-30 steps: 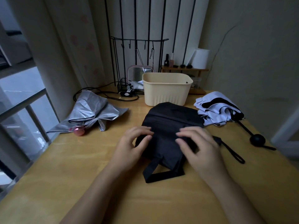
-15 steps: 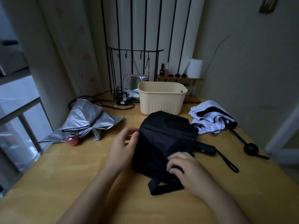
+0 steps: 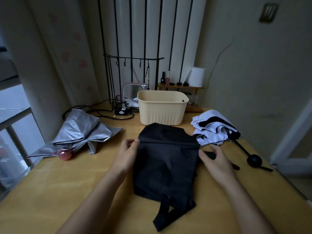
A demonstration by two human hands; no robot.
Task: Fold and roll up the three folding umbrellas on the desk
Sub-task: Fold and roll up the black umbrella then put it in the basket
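Note:
A black folding umbrella (image 3: 166, 163) lies flattened in the middle of the wooden desk (image 3: 50, 191), its closing strap trailing toward me. My left hand (image 3: 125, 154) grips the canopy's left edge near its top corner. My right hand (image 3: 215, 160) holds the right edge, over the umbrella's black handle. A silver umbrella (image 3: 81, 132) with a pink handle lies crumpled at the left. A white-and-black umbrella (image 3: 214, 128) with a black ball handle (image 3: 254, 159) lies at the right.
A cream plastic basket (image 3: 162, 107) stands just behind the black umbrella. Behind it are a black wire rack, a pink-framed mirror, cables and a small wooden shelf with bottles. A window is at the left, a wall at the right.
Both hands have moved from the canopy's near end to its left and right edges. The black fabric now lies spread flatter and longer toward me.

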